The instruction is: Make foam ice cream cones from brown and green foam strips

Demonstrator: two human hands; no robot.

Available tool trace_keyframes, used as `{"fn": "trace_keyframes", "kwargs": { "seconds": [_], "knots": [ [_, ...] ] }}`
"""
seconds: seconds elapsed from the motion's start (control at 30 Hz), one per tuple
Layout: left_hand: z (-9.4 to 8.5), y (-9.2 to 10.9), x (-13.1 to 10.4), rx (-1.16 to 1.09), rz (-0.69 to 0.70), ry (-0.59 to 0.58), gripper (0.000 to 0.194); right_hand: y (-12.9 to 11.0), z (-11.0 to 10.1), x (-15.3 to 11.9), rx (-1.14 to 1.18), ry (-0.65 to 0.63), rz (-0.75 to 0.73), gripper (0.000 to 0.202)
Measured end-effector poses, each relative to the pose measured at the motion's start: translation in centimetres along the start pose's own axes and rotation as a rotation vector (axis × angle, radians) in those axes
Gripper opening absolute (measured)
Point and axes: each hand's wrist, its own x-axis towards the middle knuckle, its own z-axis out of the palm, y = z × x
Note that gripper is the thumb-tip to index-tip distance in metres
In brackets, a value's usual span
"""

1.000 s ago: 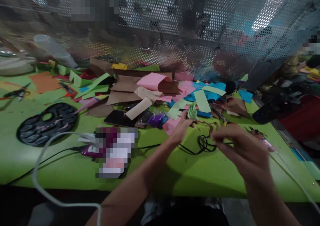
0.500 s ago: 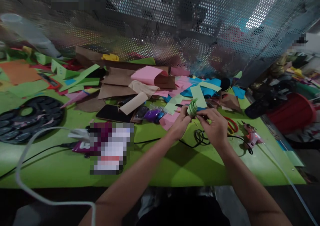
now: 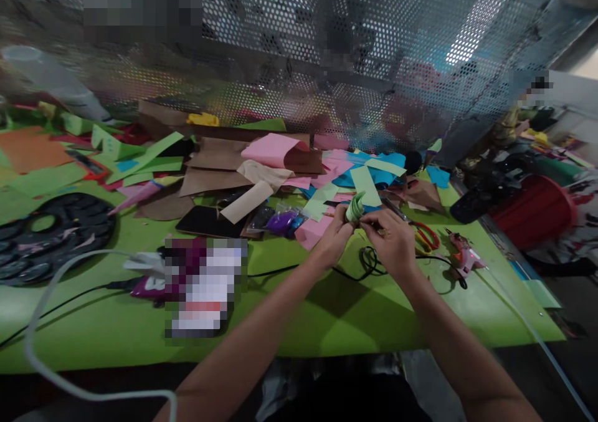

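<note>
Green tabletop (image 3: 346, 331) lies nearest, a pink glue gun (image 3: 468, 258) resting at right. Above it, the left hand (image 3: 332, 242) grasps a rolled light-green paper (image 3: 355, 209); the right hand (image 3: 393, 240) brings its fingertips to the roll's lower edge, though whether they grip I cannot tell. Beyond lie brown sheets (image 3: 217, 155), then perforated metal (image 3: 280, 54).

Left hand (image 3: 332, 240), mine: fingers (image 3: 341, 215) curled in a closed grip. Right hand (image 3: 393, 238), mine: just beside the left fingers, fingertips (image 3: 369, 219) drawn into a pinch facing them. Left forearm (image 3: 261, 322): bare, slanting up from lower left to my left fingers. Right forearm (image 3: 448, 328): bare, slanting up from lower right to my right fingers. Wrists (image 3: 410, 271): near each other, behind the fingers.
</note>
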Motion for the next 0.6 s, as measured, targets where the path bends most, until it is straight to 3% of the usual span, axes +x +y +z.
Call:
{"fn": "trace_keyframes", "kwargs": {
  "seconds": [0.6],
  "knots": [
    [-0.3,-0.8,-0.1,0.085,0.033,-0.040,0.020,0.6,-0.4,0.3,0.050,-0.107,0.041,0.012]
  ]
}}
